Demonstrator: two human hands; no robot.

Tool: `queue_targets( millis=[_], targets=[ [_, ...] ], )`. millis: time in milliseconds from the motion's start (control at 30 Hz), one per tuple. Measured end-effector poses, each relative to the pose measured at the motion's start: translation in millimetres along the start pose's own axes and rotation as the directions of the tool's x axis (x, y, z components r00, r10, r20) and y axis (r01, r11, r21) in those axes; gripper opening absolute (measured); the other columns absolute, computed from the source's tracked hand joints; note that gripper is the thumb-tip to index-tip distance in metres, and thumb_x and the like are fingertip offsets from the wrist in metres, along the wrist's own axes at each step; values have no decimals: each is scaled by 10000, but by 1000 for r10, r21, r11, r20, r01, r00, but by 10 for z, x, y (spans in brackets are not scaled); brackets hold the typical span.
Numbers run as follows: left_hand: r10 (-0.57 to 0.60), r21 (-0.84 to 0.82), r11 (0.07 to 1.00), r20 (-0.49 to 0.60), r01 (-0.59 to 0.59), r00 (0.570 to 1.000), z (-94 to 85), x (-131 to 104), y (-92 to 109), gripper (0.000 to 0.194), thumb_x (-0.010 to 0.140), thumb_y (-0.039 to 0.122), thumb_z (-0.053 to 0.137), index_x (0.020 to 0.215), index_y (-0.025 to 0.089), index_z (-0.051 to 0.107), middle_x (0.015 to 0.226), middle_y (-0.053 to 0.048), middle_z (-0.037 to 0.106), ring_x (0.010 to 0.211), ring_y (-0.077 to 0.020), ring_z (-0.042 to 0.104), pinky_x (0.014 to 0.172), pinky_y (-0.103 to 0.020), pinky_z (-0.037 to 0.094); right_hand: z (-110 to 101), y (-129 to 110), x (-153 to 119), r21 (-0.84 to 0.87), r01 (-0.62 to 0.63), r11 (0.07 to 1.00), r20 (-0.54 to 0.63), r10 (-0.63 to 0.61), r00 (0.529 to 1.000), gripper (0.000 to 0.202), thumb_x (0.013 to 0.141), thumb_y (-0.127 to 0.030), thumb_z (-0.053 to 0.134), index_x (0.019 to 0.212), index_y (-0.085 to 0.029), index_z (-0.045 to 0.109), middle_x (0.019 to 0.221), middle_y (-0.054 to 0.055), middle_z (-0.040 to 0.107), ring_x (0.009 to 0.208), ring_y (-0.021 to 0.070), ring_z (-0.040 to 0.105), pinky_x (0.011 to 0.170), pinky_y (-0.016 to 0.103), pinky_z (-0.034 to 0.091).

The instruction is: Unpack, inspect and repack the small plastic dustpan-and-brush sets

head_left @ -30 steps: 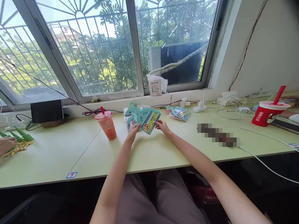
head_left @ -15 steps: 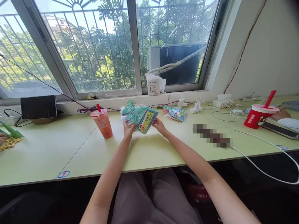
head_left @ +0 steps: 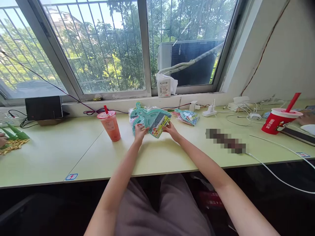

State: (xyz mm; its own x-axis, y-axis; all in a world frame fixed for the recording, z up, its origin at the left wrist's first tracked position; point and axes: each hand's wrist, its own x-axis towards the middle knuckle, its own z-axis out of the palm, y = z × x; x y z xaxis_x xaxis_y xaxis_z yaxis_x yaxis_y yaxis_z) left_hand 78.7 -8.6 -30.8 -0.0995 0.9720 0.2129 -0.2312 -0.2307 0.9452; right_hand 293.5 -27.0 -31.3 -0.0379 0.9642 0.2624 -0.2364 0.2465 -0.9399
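A teal plastic item with a printed label [head_left: 159,124] is held between both hands above the table. My left hand [head_left: 140,131] grips its left part, and my right hand [head_left: 171,129] has its lower right corner. Behind it, by my left hand, are more teal pieces in clear wrapping [head_left: 133,114]. Another wrapped teal packet [head_left: 188,117] lies to the right, near the wall.
A cup of orange drink [head_left: 110,126] stands left of my hands. At the right are a red cup [head_left: 277,120], white cables and a blurred-out object [head_left: 226,141]. A tablet [head_left: 44,108] leans at the back left. Other people's hands show at both side edges.
The view has shifted a little, so most things sit slightly farther right. The labelled teal item is turned so that more of its ribbed face shows. Both hands keep hold of it.
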Motion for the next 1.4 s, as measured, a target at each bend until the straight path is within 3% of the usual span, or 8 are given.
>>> queue_targets(
  millis=[167,400,600,800,1033,1167,1233,1400],
  targets=[
    [-77,-87,993,65,82,995,29,18,15,405,752,413,770,1016,190,558,903,-39,656,700,-130,643,689,-290,552,-101,22,66,17,5,1000,-87,-3,996,516,583,-360,845,991,-240,553,950,36,719,900,241,692,846,468,593],
    [-80,-200,976,13,81,997,-120,99,72,274,809,252,734,1039,131,648,968,-116,721,803,-170,713,894,-366,553,-260,-93,48,-49,4,999,-18,-5,1000,483,585,-318,835,1004,-224,614,928,45,732,864,250,694,847,489,586],
    [-44,-223,974,-326,-31,944,-282,183,158,195,954,194,482,1090,124,603,874,-79,724,686,-125,708,728,-272,572,-463,-163,76,5,58,998,-128,-57,990,445,568,-298,808,947,-235,584,923,27,723,909,250,690,863,478,582],
    [-123,-35,992,-126,120,984,-242,142,137,296,930,365,569,783,111,608,567,-46,639,376,-92,547,391,-173,370,-569,-139,115,89,147,985,-340,-108,934,389,619,-288,722,966,-264,549,1050,14,697,1027,212,667,882,386,586],
    [-38,-169,985,-332,-20,942,-275,152,244,190,992,248,432,962,121,570,743,-47,653,551,-101,644,643,-241,544,-644,-41,178,59,190,980,-446,-145,883,367,643,-347,703,950,-272,516,1087,19,678,1074,205,652,834,338,599],
    [94,101,993,-451,-54,888,-307,146,264,183,956,214,494,1133,172,498,898,-52,634,639,-139,675,713,-312,569,-655,-19,199,71,184,980,-451,-133,883,380,639,-324,699,971,-276,519,1104,11,671,1072,197,649,833,330,595],
    [242,364,930,-481,-60,843,-293,98,265,303,905,186,578,1186,179,465,1094,-123,612,894,-203,691,814,-349,554,-628,-31,187,90,170,981,-436,-114,893,400,638,-305,699,996,-272,524,1105,15,674,1058,201,653,831,339,597],
    [578,768,631,-374,-107,725,-193,-95,347,417,854,218,647,1238,177,490,1471,-203,367,1426,-353,274,1095,-505,334,-488,-98,112,77,149,986,-337,-114,934,427,626,-292,723,1007,-268,533,1067,20,694,1057,230,654,844,383,603]
  ],
)
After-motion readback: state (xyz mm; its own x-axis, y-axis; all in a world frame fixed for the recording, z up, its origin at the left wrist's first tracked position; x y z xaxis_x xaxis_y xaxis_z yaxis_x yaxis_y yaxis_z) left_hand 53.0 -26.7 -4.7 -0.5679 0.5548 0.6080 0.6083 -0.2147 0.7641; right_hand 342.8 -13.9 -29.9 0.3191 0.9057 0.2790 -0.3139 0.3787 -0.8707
